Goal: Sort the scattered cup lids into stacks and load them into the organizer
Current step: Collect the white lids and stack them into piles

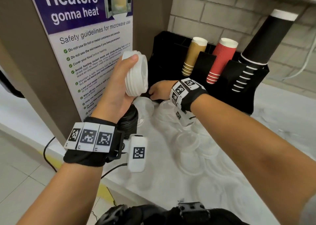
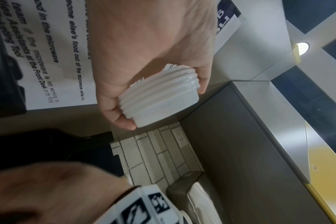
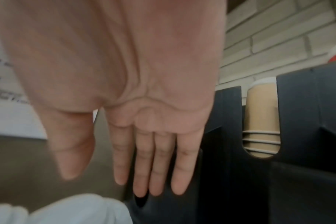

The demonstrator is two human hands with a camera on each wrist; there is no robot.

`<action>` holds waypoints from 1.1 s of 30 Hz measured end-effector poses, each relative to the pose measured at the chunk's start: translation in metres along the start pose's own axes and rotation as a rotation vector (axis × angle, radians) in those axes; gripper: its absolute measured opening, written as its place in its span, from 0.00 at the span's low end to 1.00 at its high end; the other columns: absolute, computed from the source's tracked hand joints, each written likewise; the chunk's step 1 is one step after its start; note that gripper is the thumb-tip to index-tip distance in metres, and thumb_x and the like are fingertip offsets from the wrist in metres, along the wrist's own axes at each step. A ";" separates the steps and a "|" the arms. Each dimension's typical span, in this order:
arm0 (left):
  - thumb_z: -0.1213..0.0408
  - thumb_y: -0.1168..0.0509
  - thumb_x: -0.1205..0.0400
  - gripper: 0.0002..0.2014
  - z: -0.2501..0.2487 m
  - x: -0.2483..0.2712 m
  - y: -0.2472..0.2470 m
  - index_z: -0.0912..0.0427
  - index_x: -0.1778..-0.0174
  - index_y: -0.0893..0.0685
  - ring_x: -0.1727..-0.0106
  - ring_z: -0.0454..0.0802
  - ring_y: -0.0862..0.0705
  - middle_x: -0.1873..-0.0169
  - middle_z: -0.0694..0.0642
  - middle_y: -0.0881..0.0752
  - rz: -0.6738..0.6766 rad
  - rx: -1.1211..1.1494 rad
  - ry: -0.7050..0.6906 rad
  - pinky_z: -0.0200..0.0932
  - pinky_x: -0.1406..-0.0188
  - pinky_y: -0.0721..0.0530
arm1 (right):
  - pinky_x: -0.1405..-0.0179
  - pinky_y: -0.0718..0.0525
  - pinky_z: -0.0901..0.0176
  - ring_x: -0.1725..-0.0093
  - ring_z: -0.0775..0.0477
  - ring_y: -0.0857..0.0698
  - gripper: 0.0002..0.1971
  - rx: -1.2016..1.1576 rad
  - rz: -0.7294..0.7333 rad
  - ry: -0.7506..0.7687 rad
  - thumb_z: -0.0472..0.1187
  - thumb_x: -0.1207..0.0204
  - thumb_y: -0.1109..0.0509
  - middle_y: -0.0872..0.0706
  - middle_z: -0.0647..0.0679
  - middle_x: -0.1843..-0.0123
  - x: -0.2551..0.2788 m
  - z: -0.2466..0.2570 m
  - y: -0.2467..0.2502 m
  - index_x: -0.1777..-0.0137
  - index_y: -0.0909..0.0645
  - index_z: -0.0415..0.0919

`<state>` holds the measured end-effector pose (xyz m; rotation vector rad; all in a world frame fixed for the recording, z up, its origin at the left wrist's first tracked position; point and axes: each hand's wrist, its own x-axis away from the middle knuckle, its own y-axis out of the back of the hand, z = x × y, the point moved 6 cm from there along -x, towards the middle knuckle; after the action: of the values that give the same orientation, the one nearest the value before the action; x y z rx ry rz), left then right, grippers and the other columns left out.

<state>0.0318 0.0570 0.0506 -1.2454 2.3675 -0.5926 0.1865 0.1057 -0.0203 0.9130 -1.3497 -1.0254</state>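
Gripping a stack of white cup lids (image 1: 136,74) in the left hand (image 1: 118,88), thumb on one end and fingers curled round the other, raised clear of the white counter (image 1: 273,122) beside the microwave safety poster (image 1: 89,42). Right hand (image 1: 161,90) extended at the lower front of the black organizer (image 1: 253,95), fingers (image 3: 161,163) straight and close together, holding nothing; contact with the organizer cannot be told. Black lids (image 1: 129,120) stacked on the counter under the left wrist. Clear lids (image 1: 189,141) scattered across the counter below the right forearm. Organizer slots loaded with tan cups (image 1: 194,55), red cups (image 1: 220,60) and black cups (image 1: 259,42).
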 end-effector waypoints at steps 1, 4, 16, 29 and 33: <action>0.52 0.35 0.25 0.16 -0.001 0.000 0.000 0.51 0.43 0.20 0.57 0.41 0.12 0.60 0.45 0.12 -0.002 0.001 0.001 0.39 0.60 0.15 | 0.32 0.23 0.51 0.36 0.43 0.19 0.20 0.068 0.038 -0.019 0.49 0.19 0.35 0.17 0.44 0.34 0.000 -0.005 -0.008 0.32 0.20 0.39; 0.52 0.35 0.26 0.17 -0.001 0.001 0.001 0.51 0.42 0.20 0.56 0.41 0.12 0.59 0.44 0.11 -0.003 0.006 0.003 0.40 0.61 0.14 | 0.40 0.16 0.50 0.42 0.42 0.15 0.24 0.161 0.146 -0.051 0.53 0.26 0.30 0.14 0.43 0.40 0.002 -0.012 -0.033 0.35 0.19 0.40; 0.53 0.36 0.25 0.14 -0.004 0.003 -0.001 0.51 0.44 0.20 0.59 0.41 0.12 0.61 0.44 0.12 0.017 -0.008 -0.001 0.40 0.60 0.16 | 0.31 0.24 0.50 0.37 0.43 0.21 0.32 -0.143 -0.042 -0.111 0.30 0.20 0.39 0.22 0.40 0.35 -0.030 0.012 -0.048 0.17 0.43 0.39; 0.53 0.34 0.26 0.17 -0.004 -0.003 0.007 0.50 0.41 0.19 0.57 0.41 0.11 0.59 0.44 0.11 -0.010 -0.021 0.003 0.39 0.64 0.15 | 0.29 0.27 0.42 0.26 0.35 0.30 0.44 0.265 0.085 0.021 0.50 0.35 0.22 0.34 0.41 0.22 -0.069 0.018 -0.062 0.20 0.40 0.57; 0.53 0.34 0.26 0.17 -0.003 -0.004 0.009 0.49 0.41 0.19 0.58 0.41 0.12 0.59 0.44 0.12 -0.013 -0.017 0.007 0.40 0.65 0.15 | 0.35 0.20 0.43 0.35 0.37 0.20 0.41 0.323 0.054 0.021 0.53 0.37 0.22 0.24 0.43 0.29 -0.069 0.023 -0.063 0.25 0.37 0.50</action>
<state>0.0265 0.0657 0.0490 -1.2690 2.3766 -0.5821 0.1633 0.1527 -0.1013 1.1152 -1.5403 -0.7661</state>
